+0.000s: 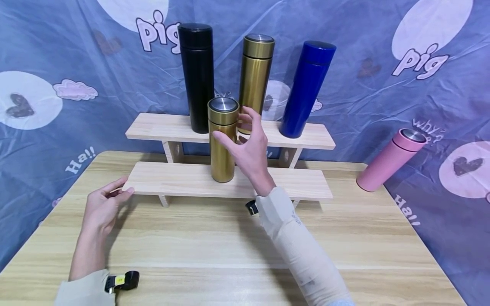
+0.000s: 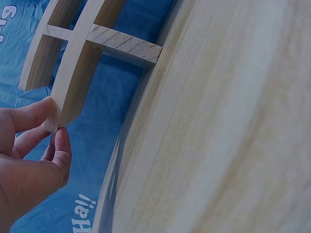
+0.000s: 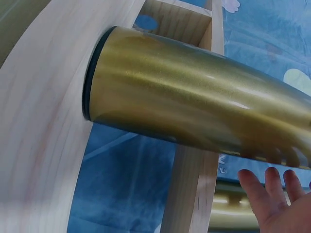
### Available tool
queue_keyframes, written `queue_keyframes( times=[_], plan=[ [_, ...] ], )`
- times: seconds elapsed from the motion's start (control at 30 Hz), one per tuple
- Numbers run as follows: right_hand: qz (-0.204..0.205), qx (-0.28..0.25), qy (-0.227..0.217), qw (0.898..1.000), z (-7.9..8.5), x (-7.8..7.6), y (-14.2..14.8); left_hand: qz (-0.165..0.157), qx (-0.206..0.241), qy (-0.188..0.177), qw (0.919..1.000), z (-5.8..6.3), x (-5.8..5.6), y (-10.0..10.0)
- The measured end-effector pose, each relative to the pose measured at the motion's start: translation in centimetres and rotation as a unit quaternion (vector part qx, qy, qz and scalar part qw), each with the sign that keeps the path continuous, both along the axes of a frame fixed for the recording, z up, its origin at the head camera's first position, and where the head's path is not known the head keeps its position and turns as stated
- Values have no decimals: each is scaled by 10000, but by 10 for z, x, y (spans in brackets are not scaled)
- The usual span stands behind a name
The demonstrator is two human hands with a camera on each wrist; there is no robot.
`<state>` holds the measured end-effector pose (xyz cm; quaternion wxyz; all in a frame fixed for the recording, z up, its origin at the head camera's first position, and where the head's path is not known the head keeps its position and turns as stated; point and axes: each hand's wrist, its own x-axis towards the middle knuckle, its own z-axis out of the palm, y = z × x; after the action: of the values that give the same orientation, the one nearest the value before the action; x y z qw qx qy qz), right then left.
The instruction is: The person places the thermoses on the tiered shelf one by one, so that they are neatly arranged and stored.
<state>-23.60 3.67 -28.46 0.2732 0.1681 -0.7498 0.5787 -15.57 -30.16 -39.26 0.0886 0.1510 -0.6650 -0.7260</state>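
A shorter gold thermos bottle [image 1: 223, 148] stands upright on the lower step of a wooden shelf [image 1: 268, 180]. My right hand [image 1: 250, 146] is beside its upper part, thumb in front and fingers spread behind; in the right wrist view the fingertips [image 3: 249, 175] look apart from the bottle. With thumb above and fingers below, my left hand [image 1: 103, 206] pinches the left end of the lower board [image 2: 60, 109]. On the upper step stand a black thermos [image 1: 197, 80], a taller gold thermos [image 1: 256, 78] and a blue thermos [image 1: 306, 91].
A pink thermos [image 1: 390, 161] stands on the table [image 1: 191, 242] near its right edge, to the right of the shelf. Blue printed cloth [image 1: 363, 97] hangs behind the table. Short wooden supports [image 1: 174, 151] hold up the boards.
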Motion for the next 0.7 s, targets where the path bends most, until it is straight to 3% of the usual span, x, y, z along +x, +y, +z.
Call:
queue_keyframes(
  times=[0.37,0.7],
  plan=[
    [15,-122,89,9999,1,4,17,74,23,-55,10000,2,-2,0],
    [-227,-35,196,9995,-8,10,40,-1,81,-95,9999,0,-1,0]
  ],
)
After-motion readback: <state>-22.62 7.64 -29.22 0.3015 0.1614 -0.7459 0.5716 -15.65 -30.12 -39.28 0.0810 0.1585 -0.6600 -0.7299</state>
